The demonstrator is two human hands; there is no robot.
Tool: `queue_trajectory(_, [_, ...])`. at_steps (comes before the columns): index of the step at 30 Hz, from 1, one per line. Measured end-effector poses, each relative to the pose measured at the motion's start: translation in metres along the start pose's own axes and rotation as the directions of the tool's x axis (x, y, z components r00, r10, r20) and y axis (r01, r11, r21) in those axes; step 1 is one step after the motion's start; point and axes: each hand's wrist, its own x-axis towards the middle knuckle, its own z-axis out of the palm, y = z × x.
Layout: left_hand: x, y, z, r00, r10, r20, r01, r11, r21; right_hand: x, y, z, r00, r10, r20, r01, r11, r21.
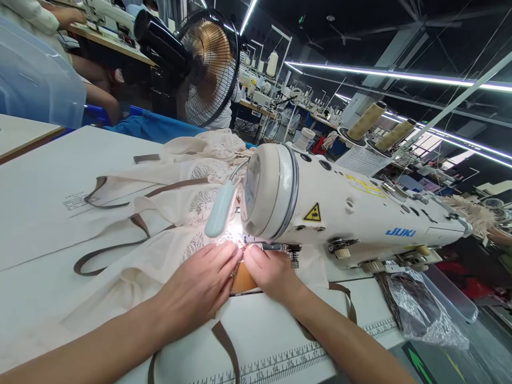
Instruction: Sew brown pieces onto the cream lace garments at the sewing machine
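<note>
My left hand [202, 285] lies flat on cream lace fabric [176, 213], fingers stretched toward the needle of a white JUKI sewing machine [344, 208]. My right hand [270, 269] rests beside it under the machine head, fingers pressed down on the fabric and a brown strap [224, 341] at the needle. An orange-brown patch [242, 281] shows between the two hands. A small lamp [220, 209] lights the spot brightly, so the needle itself is hard to see.
Brown straps [112, 248] trail across the white table [48, 176]. A ruler strip [280, 362] runs along the front edge. A clear plastic bag [424, 312] lies right. A black fan [208, 64], thread cones [366, 121] and another person [44, 32] are behind.
</note>
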Motion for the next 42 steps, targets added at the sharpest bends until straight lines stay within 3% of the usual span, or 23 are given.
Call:
queue_trajectory(6, [0.001, -0.001, -0.001, 0.998, -0.033, -0.054, 0.03, 0.998, -0.056, 0.003, 0.0, -0.002, 1.0, 0.018, -0.01, -0.018, 1.0, -0.003])
queue_trajectory(15, [0.006, -0.006, -0.003, 0.998, -0.024, 0.062, 0.028, 0.998, -0.06, 0.001, 0.012, -0.004, 0.99, 0.086, 0.109, -0.098, 0.988, 0.116])
queue_trajectory(23, [0.007, -0.003, -0.004, 0.999, 0.012, 0.038, -0.013, 1.0, 0.027, -0.002, 0.005, -0.008, 0.976, 0.173, 0.132, -0.171, 0.985, -0.031])
queue_trajectory(30, [0.01, -0.001, -0.009, 0.997, 0.078, 0.025, -0.08, 0.992, 0.094, 0.001, 0.007, -0.015, 0.978, 0.157, 0.137, -0.162, 0.986, 0.029])
queue_trajectory(36, [0.008, -0.001, -0.009, 0.997, 0.08, 0.013, -0.081, 0.994, 0.073, 0.004, 0.01, -0.017, 0.985, 0.166, 0.052, -0.168, 0.985, 0.031])
queue_trajectory(42, [0.011, 0.0, -0.008, 0.996, 0.086, -0.012, -0.084, 0.99, 0.109, -0.002, 0.005, -0.011, 0.958, 0.231, 0.17, -0.236, 0.972, 0.011])
